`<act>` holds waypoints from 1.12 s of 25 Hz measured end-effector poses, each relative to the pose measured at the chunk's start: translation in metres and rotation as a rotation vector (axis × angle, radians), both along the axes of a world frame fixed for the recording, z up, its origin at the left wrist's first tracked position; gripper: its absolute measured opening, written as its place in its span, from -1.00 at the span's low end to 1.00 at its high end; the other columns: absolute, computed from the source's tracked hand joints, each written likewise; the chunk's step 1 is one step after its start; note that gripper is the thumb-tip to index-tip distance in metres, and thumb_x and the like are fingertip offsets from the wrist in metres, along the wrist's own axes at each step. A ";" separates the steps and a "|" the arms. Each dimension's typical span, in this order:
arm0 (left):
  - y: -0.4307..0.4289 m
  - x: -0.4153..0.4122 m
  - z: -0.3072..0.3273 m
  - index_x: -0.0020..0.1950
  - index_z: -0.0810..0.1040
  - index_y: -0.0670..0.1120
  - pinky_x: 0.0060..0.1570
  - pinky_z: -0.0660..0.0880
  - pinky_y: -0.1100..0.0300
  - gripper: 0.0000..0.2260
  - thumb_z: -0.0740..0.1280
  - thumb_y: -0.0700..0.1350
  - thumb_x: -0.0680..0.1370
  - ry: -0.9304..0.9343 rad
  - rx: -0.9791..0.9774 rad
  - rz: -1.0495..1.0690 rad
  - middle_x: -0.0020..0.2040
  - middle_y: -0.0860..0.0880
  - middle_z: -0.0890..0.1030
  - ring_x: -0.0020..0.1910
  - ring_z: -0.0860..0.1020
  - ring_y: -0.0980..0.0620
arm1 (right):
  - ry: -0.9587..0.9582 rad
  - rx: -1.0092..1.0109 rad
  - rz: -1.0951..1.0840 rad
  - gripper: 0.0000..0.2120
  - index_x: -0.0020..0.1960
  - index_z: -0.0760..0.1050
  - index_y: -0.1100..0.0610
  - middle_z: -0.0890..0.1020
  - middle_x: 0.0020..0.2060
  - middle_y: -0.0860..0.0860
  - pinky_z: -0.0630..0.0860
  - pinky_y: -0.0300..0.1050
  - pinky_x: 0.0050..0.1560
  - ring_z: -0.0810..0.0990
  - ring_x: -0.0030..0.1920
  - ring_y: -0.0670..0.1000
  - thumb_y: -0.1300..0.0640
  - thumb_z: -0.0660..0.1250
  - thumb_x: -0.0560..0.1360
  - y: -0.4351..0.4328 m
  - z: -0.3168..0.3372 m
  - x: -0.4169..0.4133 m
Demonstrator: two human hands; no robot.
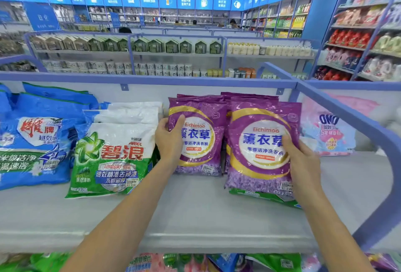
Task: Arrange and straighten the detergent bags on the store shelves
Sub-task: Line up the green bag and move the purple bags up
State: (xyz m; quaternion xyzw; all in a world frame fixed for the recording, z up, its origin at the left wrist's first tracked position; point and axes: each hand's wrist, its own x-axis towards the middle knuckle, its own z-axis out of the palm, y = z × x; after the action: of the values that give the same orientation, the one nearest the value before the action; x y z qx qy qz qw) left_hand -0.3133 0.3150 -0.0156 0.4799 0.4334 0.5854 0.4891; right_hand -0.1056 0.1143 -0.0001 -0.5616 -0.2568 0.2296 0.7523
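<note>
Two purple bags stand at the front of the grey shelf (195,211), leaning back, side by side and touching. The left hand (169,139) grips the left purple bag (199,141) by its left edge, thumb curled over the front and fingers hidden behind. The right hand (303,163) grips the right purple bag (258,148) by its right edge in the same way, thumb on the label. The tops of at least two more purple bags (249,96) show behind them. One flat green bag (267,196) lies under the right purple bag's near edge. To the left, at least three green-white bags (112,158) lean one behind another, and farther left sit at least two blue bags (32,148). To the right, past the blue divider (358,119), stands one pink bag (329,132).
</note>
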 end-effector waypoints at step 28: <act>-0.103 -0.054 -0.001 0.51 0.28 -0.02 0.33 0.45 -0.01 -0.16 0.63 0.01 0.34 0.743 0.131 -0.073 0.36 0.02 0.49 0.35 0.45 -0.01 | -0.615 -0.373 -0.031 -0.61 0.20 0.50 -0.04 0.65 -0.03 -0.10 0.46 -0.40 -0.20 0.63 -0.15 -0.23 0.02 0.58 0.45 0.018 -0.025 -0.044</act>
State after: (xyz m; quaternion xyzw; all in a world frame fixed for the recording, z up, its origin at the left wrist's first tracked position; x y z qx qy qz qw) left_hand -0.3678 0.2123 -0.0165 0.7046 0.5256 0.3803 0.2874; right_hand -0.1501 0.1326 -0.0252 -0.7358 -0.4163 0.0810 0.5280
